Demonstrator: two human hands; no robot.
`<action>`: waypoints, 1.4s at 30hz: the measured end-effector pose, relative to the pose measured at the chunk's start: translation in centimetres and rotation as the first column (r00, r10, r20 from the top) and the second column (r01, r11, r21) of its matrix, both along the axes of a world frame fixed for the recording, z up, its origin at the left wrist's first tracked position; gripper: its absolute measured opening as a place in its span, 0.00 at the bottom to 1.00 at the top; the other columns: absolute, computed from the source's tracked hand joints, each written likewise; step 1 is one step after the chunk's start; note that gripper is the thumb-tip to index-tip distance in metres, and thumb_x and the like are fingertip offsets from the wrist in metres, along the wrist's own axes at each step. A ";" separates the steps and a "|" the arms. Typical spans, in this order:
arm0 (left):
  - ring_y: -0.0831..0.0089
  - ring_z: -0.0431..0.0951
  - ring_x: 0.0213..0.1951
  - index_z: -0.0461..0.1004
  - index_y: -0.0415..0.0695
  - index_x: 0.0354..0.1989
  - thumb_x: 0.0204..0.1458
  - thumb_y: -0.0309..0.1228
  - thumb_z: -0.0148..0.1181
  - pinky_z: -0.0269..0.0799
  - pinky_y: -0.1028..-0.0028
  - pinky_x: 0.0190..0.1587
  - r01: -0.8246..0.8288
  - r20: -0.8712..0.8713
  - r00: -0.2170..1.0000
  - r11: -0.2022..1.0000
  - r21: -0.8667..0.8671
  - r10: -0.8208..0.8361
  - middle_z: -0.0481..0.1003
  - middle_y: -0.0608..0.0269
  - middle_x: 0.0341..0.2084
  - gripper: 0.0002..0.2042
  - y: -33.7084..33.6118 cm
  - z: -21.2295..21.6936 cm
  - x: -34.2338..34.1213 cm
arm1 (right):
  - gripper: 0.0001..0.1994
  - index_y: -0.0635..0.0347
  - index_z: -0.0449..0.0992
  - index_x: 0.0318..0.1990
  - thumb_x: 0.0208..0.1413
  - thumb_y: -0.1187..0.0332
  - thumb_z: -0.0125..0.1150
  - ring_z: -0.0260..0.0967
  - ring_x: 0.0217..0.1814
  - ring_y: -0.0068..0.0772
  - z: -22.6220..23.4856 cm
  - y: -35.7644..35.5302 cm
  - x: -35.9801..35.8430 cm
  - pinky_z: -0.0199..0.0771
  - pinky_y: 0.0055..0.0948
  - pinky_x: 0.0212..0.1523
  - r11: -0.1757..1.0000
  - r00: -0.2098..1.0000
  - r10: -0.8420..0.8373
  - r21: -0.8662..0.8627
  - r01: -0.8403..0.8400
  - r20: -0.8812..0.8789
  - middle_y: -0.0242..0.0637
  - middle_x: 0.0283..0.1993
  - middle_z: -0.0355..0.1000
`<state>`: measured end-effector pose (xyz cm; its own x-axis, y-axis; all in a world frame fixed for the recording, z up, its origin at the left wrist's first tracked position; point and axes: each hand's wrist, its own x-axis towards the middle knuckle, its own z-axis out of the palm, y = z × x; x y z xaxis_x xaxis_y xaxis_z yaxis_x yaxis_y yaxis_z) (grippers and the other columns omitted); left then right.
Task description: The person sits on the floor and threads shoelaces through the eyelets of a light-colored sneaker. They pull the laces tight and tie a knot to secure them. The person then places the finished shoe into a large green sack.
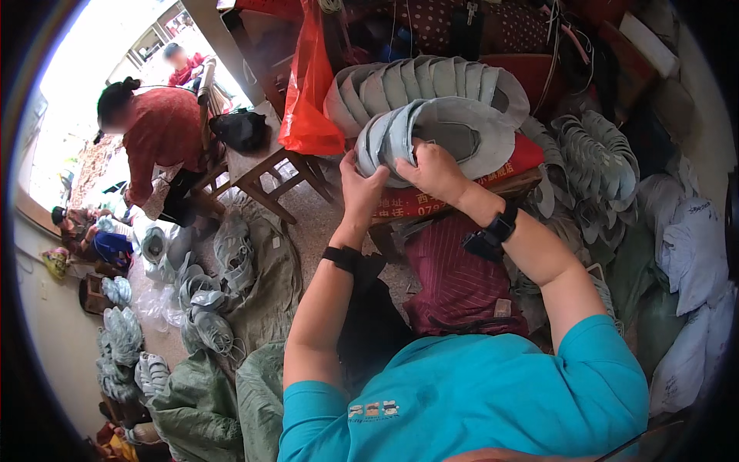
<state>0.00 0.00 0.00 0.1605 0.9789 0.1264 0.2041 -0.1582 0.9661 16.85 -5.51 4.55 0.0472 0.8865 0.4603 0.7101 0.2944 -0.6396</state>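
Observation:
A few pale grey shoe uppers point(489, 142), nested into one another, are held at the front of a red-covered box point(416, 204). My left hand point(362, 189) grips the left end of this nested stack, thumb pressed on its outside. My right hand point(435, 171) is closed on the edge of an upper near the middle, fingers reaching into its opening. Just beyond lies a longer row of nested uppers point(431, 81) in the same grey. The fingertips of both hands are partly hidden by the fabric.
A red plastic bag point(310, 92) hangs left of the box, beside a wooden stool point(265, 165) holding a black bag point(239, 129). Bundled uppers point(596, 169) are piled at right, near white sacks point(697, 246). Green sacks point(196, 404) lie lower left. Other people point(165, 127) sit at far left.

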 end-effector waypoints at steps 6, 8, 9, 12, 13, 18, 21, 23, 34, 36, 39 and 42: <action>0.66 0.73 0.50 0.50 0.36 0.67 0.47 0.22 0.67 0.73 0.72 0.51 -0.136 0.319 0.947 0.952 0.275 0.043 0.65 0.49 0.55 0.39 -2.4 -0.9 -0.5 | 0.18 0.68 0.76 0.37 0.53 0.57 0.60 0.74 0.36 0.62 2.2 -1.2 -0.5 0.73 0.49 0.37 0.993 0.989 0.119 -0.006 -0.119 0.087 0.59 0.32 0.75; 0.62 0.70 0.55 0.51 0.32 0.66 0.46 0.26 0.69 0.68 0.70 0.57 -0.115 0.203 0.978 0.951 0.286 0.057 0.62 0.47 0.57 0.40 -1.6 -1.9 -0.8 | 0.19 0.67 0.76 0.42 0.54 0.56 0.60 0.75 0.38 0.60 2.1 -1.1 -0.5 0.74 0.47 0.39 0.983 0.986 0.162 -0.099 -0.158 0.039 0.58 0.35 0.76; 0.61 0.68 0.57 0.52 0.31 0.65 0.45 0.28 0.70 0.66 0.69 0.59 -0.096 0.144 0.988 0.952 0.291 0.056 0.61 0.46 0.58 0.41 -1.2 -2.0 -1.0 | 0.20 0.65 0.76 0.45 0.55 0.56 0.60 0.75 0.40 0.59 1.0 -0.6 0.1 0.73 0.46 0.41 0.969 0.977 0.213 -0.118 -0.215 -0.030 0.57 0.37 0.76; 0.63 0.73 0.53 0.53 0.33 0.66 0.48 0.31 0.70 0.71 0.68 0.54 0.016 -0.048 0.999 0.967 0.255 -0.004 0.65 0.46 0.57 0.40 -0.7 -1.3 -2.6 | 0.23 0.62 0.73 0.53 0.56 0.55 0.60 0.75 0.46 0.56 -1.9 1.5 1.2 0.73 0.43 0.46 0.931 0.937 0.316 -0.138 -0.336 -0.152 0.55 0.42 0.77; 0.64 0.75 0.50 0.53 0.34 0.67 0.49 0.31 0.70 0.74 0.68 0.51 0.038 -0.135 0.991 0.949 0.313 0.005 0.67 0.46 0.56 0.39 -0.9 -1.0 -3.0 | 0.23 0.61 0.72 0.55 0.57 0.55 0.59 0.75 0.48 0.55 -1.9 1.3 1.2 0.72 0.42 0.48 0.932 0.941 0.314 -0.146 -0.331 -0.124 0.55 0.44 0.76; 0.73 0.77 0.45 0.68 0.37 0.59 0.55 0.32 0.66 0.74 0.74 0.46 -0.025 -0.122 0.991 0.970 0.240 0.056 0.76 0.56 0.45 0.24 -2.2 -4.6 -8.3 | 0.23 0.62 0.70 0.57 0.59 0.57 0.58 0.73 0.52 0.56 -2.1 -1.1 1.5 0.70 0.42 0.52 0.953 0.952 0.299 -0.036 -0.302 -0.063 0.57 0.49 0.75; 0.79 0.76 0.38 0.75 0.38 0.50 0.56 0.30 0.64 0.72 0.79 0.43 -0.085 0.072 0.994 0.994 0.063 0.080 0.77 0.64 0.38 0.15 -5.3 -4.7 -13.6 | 0.21 0.66 0.70 0.56 0.60 0.62 0.56 0.73 0.53 0.53 -2.2 -4.2 3.6 0.71 0.39 0.53 0.946 0.951 0.254 -0.157 -0.282 -0.176 0.56 0.50 0.75; 0.81 0.75 0.37 0.75 0.38 0.49 0.59 0.31 0.61 0.72 0.80 0.39 -0.102 0.234 0.961 0.973 -0.207 0.151 0.77 0.66 0.37 0.13 -7.8 -6.0 -19.3 | 0.18 0.69 0.70 0.56 0.63 0.67 0.54 0.75 0.51 0.43 -1.5 -6.9 4.8 0.72 0.36 0.52 0.947 0.957 0.152 -0.242 -0.213 -0.247 0.51 0.49 0.76; 0.75 0.77 0.27 0.75 0.38 0.42 0.57 0.33 0.59 0.72 0.79 0.25 -0.663 -0.140 0.591 0.380 -0.645 0.794 0.77 0.62 0.30 0.11 -30.7 -24.7 -40.2 | 0.17 0.61 0.71 0.60 0.66 0.67 0.52 0.57 0.26 0.12 -6.0 -15.3 17.6 0.58 0.16 0.27 0.849 0.880 -0.345 -0.508 0.144 -0.328 0.24 0.30 0.66; 0.77 0.75 0.23 0.75 0.39 0.37 0.57 0.32 0.59 0.69 0.79 0.22 -0.635 -0.120 0.549 0.319 -0.704 0.827 0.75 0.65 0.26 0.09 -34.3 -28.0 -40.5 | 0.19 0.62 0.68 0.61 0.66 0.65 0.53 0.63 0.30 0.14 -7.4 -14.7 19.6 0.61 0.16 0.30 0.842 0.840 -0.413 -0.499 0.205 -0.353 0.27 0.37 0.70; 0.73 0.74 0.22 0.79 0.41 0.35 0.54 0.33 0.60 0.69 0.74 0.23 -0.805 -0.443 0.556 0.321 -0.500 0.704 0.76 0.66 0.25 0.08 -35.7 -30.9 -39.3 | 0.22 0.62 0.66 0.63 0.65 0.62 0.55 0.69 0.39 0.17 -7.2 -14.0 20.1 0.64 0.19 0.35 0.781 0.791 -0.543 -0.516 0.353 -0.282 0.31 0.48 0.72; 0.64 0.76 0.40 0.80 0.45 0.37 0.49 0.39 0.65 0.71 0.59 0.44 -0.646 -0.863 0.371 0.763 0.026 0.343 0.78 0.62 0.35 0.12 -33.4 -28.8 -37.0 | 0.23 0.61 0.66 0.63 0.65 0.60 0.55 0.71 0.46 0.21 -6.7 -15.0 20.5 0.65 0.23 0.39 0.759 0.813 -0.559 -0.493 0.424 -0.161 0.33 0.56 0.71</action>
<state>-36.97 -33.41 -28.79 -0.4885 0.8712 -0.0493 0.8224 0.4785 0.3076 37.35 -20.46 -2.10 0.5978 0.8000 -0.0515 0.4476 -0.3864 -0.8065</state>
